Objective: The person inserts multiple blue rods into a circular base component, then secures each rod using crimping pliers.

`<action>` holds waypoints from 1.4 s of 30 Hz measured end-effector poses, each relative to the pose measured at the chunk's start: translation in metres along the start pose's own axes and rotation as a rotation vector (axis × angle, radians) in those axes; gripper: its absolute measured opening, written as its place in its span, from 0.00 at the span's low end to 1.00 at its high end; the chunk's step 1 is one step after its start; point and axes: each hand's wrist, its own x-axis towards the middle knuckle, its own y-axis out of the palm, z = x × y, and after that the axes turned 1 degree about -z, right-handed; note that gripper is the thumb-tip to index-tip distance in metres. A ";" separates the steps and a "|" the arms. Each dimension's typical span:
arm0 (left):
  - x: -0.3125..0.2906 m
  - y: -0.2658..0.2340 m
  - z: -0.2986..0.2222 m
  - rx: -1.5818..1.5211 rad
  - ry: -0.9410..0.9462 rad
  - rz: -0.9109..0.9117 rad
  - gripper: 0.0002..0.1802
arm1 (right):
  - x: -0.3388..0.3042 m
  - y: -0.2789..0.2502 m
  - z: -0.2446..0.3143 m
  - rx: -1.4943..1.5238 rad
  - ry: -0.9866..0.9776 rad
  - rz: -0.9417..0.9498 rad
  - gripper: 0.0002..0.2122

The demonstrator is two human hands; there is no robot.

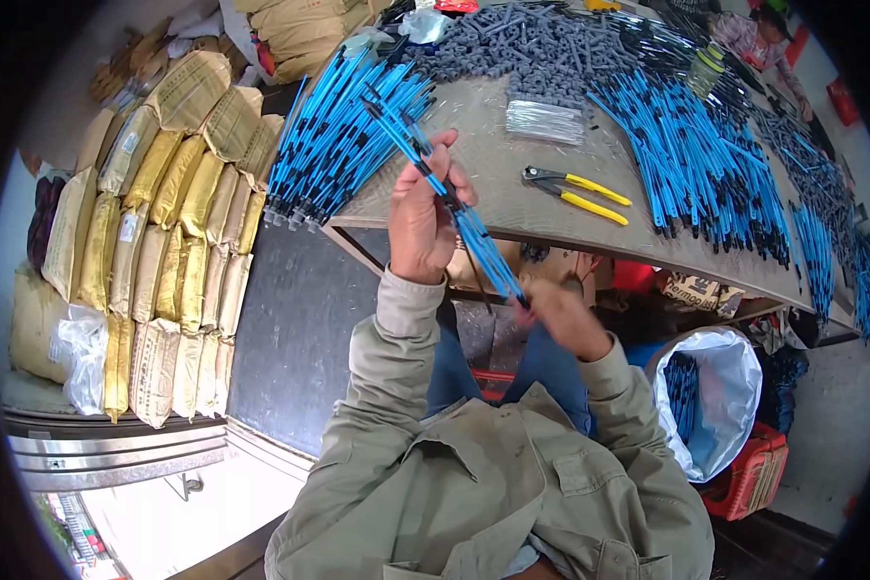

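My left hand is raised over the table's near edge, closed around a few long, thin blue-and-black plastic strips. They slant from upper left down to lower right, over my lap. At their lower end is my right hand, smeared by motion; whether its fingers grip the strips is unclear. A pile of similar blue-and-black strips lies on the table just left of my left hand. Pliers with yellow handles rest on the tabletop, beyond my right hand.
Grey plastic pieces are heaped at the back, behind a bundle of thin silvery wires. More blue strips cover the right side, near a greenish bottle. A silver-lined bag stands right; stacked sacks stand left. Another person sits far right.
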 end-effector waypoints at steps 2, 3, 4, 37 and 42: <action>-0.009 0.008 0.002 0.217 -0.001 -0.142 0.26 | 0.003 -0.001 0.030 -0.142 -0.107 -0.179 0.14; -0.012 0.013 0.008 0.310 0.050 -0.200 0.23 | 0.003 0.000 0.047 -0.293 -0.215 -0.350 0.13; -0.014 0.021 0.015 0.398 0.100 -0.249 0.21 | 0.005 0.008 0.067 -0.429 -0.224 -0.383 0.14; -0.064 -0.020 0.045 -0.054 -0.322 -0.126 0.13 | 0.044 -0.225 0.078 -1.809 0.300 -0.722 0.11; -0.068 -0.029 0.040 0.018 -0.318 -0.168 0.12 | 0.058 -0.242 0.085 -1.722 0.095 -0.903 0.10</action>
